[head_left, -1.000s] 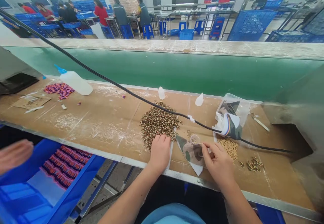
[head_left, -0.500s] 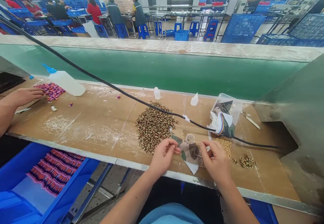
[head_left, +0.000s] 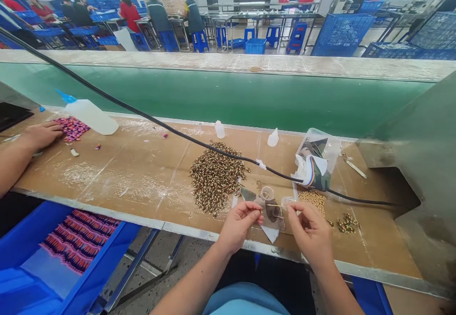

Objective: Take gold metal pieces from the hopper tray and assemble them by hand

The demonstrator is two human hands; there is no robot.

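My left hand (head_left: 242, 224) is pinched over the camouflage cloth (head_left: 276, 213); what its fingertips hold is too small to make out. A thin stick (head_left: 276, 205) points left from the pinched fingers of my right hand (head_left: 309, 227). Behind the cloth sits a small round clear dish (head_left: 267, 193), and another clear dish (head_left: 287, 201) is by my right fingertips. A large heap of small gold and dark pieces (head_left: 217, 175) lies left of the hands. Tan beads (head_left: 313, 201) are piled beyond my right hand, with a few dark-gold pieces (head_left: 347, 223) to their right.
Two small white bottles (head_left: 220, 129) (head_left: 273, 138) stand at the back. A clear box (head_left: 329, 144) holds cloth. A black cable (head_left: 160, 122) crosses the view. At left, another person's hand (head_left: 44, 134) is beside purple pieces (head_left: 73, 128) and a large bottle (head_left: 93, 115).
My left hand has moved right and slightly down. The stick in my right hand now shows nearer my left fingertips. The other person's hand has shifted a little.
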